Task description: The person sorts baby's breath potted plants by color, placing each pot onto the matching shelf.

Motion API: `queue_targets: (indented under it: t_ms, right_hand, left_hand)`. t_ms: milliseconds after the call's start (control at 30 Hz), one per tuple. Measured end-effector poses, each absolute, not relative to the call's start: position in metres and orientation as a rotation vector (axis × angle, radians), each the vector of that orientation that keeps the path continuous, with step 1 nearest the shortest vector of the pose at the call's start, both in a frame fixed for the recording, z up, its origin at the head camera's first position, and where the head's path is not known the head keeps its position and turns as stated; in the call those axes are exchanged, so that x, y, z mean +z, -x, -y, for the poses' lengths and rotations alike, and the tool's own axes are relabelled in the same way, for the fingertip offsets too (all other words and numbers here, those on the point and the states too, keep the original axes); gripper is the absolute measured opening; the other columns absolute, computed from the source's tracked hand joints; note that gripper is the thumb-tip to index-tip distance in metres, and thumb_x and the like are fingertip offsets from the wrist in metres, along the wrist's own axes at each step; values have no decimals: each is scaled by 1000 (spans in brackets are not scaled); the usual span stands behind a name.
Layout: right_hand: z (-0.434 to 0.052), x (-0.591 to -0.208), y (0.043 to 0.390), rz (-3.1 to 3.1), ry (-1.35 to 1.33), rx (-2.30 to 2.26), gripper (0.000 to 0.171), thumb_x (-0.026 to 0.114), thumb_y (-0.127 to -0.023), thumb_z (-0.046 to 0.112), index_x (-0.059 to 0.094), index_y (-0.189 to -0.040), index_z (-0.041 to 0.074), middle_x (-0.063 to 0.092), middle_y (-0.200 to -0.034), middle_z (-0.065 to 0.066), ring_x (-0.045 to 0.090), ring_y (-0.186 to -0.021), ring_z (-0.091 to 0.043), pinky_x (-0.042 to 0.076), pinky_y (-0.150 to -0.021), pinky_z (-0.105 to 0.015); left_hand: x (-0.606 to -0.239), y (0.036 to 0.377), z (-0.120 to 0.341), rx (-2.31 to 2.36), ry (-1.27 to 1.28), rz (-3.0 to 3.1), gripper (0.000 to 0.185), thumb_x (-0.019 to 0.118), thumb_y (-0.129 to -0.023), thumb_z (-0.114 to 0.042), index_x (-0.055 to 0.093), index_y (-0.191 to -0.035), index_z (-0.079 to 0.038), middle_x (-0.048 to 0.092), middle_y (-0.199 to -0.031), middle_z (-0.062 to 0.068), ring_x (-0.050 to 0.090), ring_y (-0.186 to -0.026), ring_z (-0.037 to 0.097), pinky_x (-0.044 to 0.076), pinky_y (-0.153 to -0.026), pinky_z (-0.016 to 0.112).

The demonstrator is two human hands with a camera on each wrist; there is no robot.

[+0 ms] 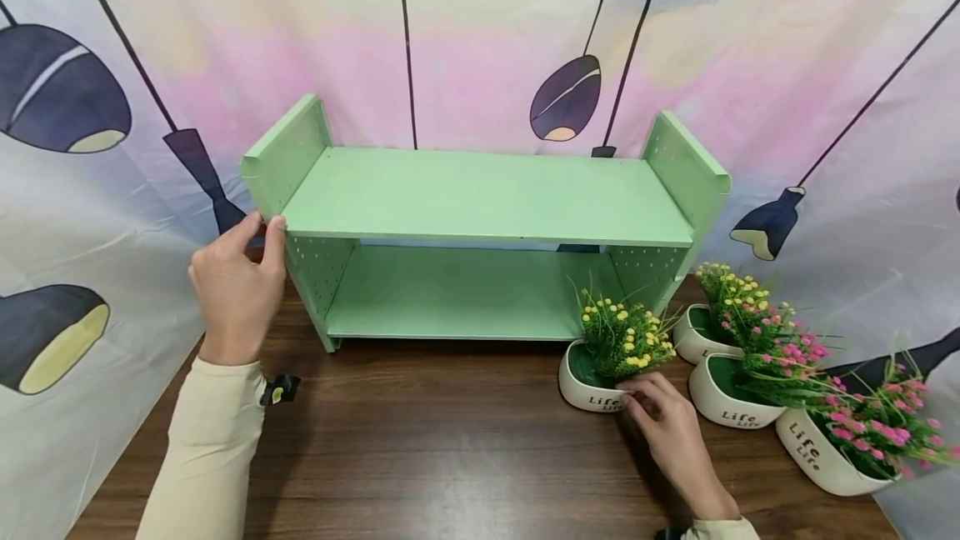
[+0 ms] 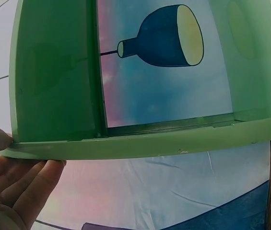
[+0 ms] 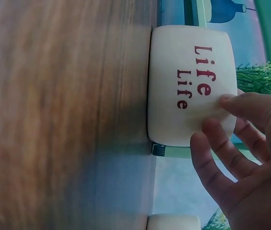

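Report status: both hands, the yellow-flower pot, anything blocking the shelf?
Left hand holds green shelf side panel. Right hand fingertips on yellow-flower pot, grip not closed. Shelf boards bare; three more pots at right.

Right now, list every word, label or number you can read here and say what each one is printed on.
"Life Life": on the white pot with yellow flowers that the right hand touches.
"Life Life": on the middle white pot, small but readable.
"Life Life": on the nearest white pot with pink flowers.
The fourth pot shows no print from here.
The green shelf, held by the left hand, bears no text.
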State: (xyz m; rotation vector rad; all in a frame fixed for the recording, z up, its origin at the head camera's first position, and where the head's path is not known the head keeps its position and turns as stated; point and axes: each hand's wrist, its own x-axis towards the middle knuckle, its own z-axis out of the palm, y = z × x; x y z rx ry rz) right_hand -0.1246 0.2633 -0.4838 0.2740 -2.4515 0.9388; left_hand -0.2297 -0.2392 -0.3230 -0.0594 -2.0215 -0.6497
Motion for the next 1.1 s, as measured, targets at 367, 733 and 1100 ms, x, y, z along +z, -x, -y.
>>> queue_targets:
  t_ms: [367, 733, 1100]
  right_hand:
    - [-264, -480, 119, 2447, -294, 851, 26, 82, -85, -7, 77, -93, 17, 69, -97, 11, 67, -90, -9, 46, -76, -12]
    - [-258, -463, 112, 2383, -349, 846, 29, 83, -81, -11, 79, -94, 14, 69, -97, 11, 64, -87, -2, 48, -74, -11]
    - [-241, -440, 110, 2307, -437, 868, 31, 84, -80, -11, 80, -96, 15, 70, -97, 10, 66, -87, -4, 50, -78, -12]
  left_hand:
    - [-324, 228, 239, -669, 67, 2026, 33, 62, -108, -28, 74, -104, 3, 76, -94, 25, 63, -67, 48, 37, -61, 59]
    - [-325, 228, 241, -664, 71, 2012, 34, 62, -108, -28, 73, -99, 3, 72, -83, 24, 56, -59, 43, 31, -56, 54]
    - [-324, 228, 239, -663, 72, 2015, 34, 62, -108, -27, 73, -101, 4, 72, -84, 26, 56, -59, 45, 32, -57, 56]
